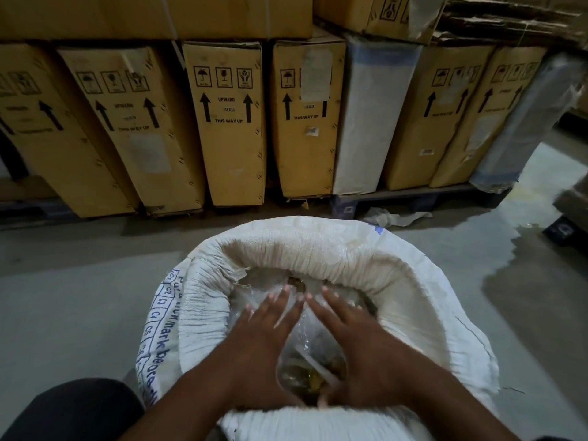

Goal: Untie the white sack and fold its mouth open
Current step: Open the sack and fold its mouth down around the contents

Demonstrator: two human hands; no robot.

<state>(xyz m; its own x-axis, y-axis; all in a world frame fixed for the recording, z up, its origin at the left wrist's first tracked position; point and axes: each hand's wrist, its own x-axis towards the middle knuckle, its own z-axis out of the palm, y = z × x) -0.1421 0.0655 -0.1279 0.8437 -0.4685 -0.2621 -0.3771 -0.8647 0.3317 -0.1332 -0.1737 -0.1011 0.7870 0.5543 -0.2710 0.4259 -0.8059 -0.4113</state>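
Note:
The white woven sack stands on the floor right in front of me, with blue printing down its left side. Its mouth is wide and its rim is rolled outward in a thick cuff. Inside lies a clear plastic liner over brownish contents. Both hands are inside the mouth, palms down on the liner. My left hand has its fingers stretched flat and apart. My right hand lies the same way, fingertips almost meeting those of the left. Neither hand grips anything.
A row of tall cardboard boxes marked "THIS WAY UP" stands on a pallet behind the sack. A white wrapped panel stands among them. Crumpled plastic scrap lies by the pallet. My dark-clothed knee is at lower left.

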